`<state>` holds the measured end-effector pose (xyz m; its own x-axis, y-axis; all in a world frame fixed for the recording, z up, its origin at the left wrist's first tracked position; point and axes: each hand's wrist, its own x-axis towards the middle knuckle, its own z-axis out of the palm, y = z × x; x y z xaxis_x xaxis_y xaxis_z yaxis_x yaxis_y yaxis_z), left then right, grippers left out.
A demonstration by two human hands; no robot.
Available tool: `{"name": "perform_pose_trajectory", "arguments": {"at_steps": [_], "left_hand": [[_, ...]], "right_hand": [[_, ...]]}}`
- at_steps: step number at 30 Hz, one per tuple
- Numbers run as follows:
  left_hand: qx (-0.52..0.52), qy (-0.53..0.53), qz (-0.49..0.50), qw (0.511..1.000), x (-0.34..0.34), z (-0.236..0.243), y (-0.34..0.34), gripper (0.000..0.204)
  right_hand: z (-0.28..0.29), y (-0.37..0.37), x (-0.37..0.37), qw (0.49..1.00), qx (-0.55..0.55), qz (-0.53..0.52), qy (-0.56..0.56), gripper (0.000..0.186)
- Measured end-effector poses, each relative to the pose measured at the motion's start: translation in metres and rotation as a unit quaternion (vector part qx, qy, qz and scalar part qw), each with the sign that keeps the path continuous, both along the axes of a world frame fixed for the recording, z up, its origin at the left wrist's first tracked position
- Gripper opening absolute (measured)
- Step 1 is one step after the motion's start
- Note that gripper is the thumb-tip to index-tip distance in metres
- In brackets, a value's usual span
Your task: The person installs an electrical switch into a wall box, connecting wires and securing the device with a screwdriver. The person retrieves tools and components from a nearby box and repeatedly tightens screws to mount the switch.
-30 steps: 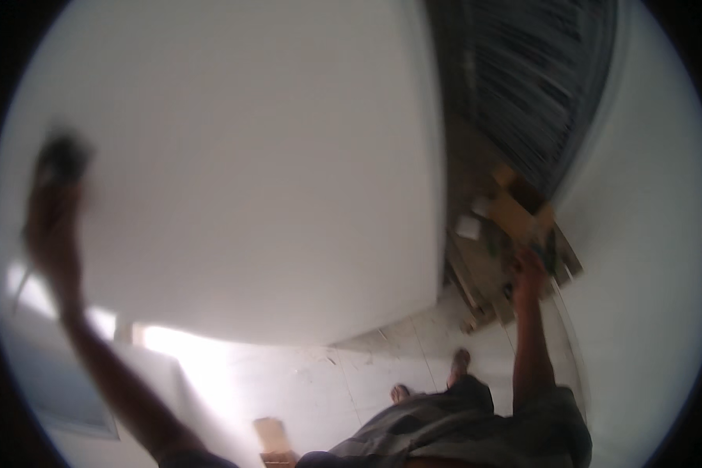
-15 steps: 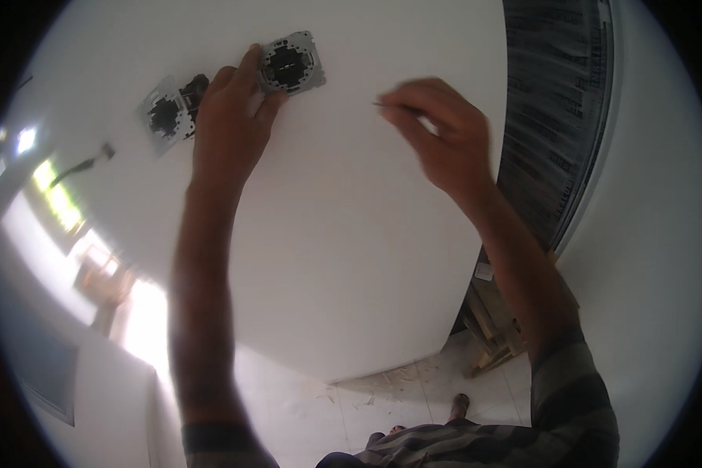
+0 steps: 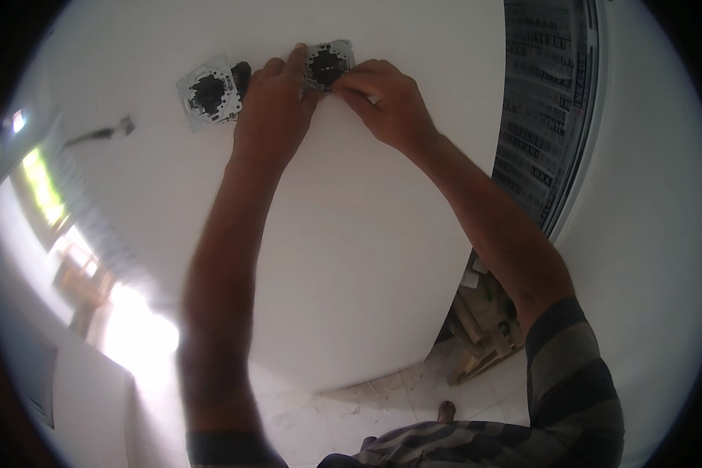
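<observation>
Near the top of the white wall [image 3: 351,257] sits a switch insert [image 3: 327,64], a square metal mounting plate with a dark, jagged-edged centre. My left hand [image 3: 271,113] is closed on its left side, thumb at the lower edge and fingertips at the upper corner. The fingers of my right hand [image 3: 396,105] are pinched together at the lower right of the same insert; what they hold is hidden. To the left of my left hand is a second, similar insert [image 3: 208,95], with a black part [image 3: 242,78] beside it, partly covered by the hand.
A short dark cable [image 3: 105,132] sticks out from the wall farther left. Dark slatted panelling [image 3: 542,101] runs along the right. Wooden pieces [image 3: 476,343] stand on the tiled floor [image 3: 351,405] below, where debris lies. Bright openings [image 3: 136,327] are at the lower left.
My right hand has moved left and up to the insert; before, it was apart with a thin dark bit at its fingertips. My left hand keeps hold. The whole view has shifted.
</observation>
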<state>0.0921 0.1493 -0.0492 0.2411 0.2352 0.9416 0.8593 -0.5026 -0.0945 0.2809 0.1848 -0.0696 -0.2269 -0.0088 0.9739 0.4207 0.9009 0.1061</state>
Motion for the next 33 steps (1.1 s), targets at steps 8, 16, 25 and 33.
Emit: {"name": "perform_pose_trajectory", "arguments": {"at_steps": [8, 16, 25, 33], "left_hand": [[0.016, 0.004, -0.003, 1.0, 0.0, 0.001, -0.001, 0.066], [0.003, 0.002, 0.0, 1.0, 0.001, 0.002, -0.008, 0.065], [0.009, 0.004, -0.001, 1.0, -0.001, 0.003, -0.007, 0.063], [0.011, 0.007, 0.002, 1.0, -0.004, 0.004, -0.009, 0.064]], "right_hand": [[0.0, 0.002, -0.001, 0.999, 0.033, -0.001, 0.0, 0.01], [-0.002, -0.003, -0.006, 0.998, 0.063, -0.021, 0.001, 0.011], [0.002, -0.007, -0.01, 0.995, 0.056, -0.075, -0.024, 0.01], [0.006, -0.015, -0.008, 0.988, 0.085, -0.11, -0.074, 0.011]]}}
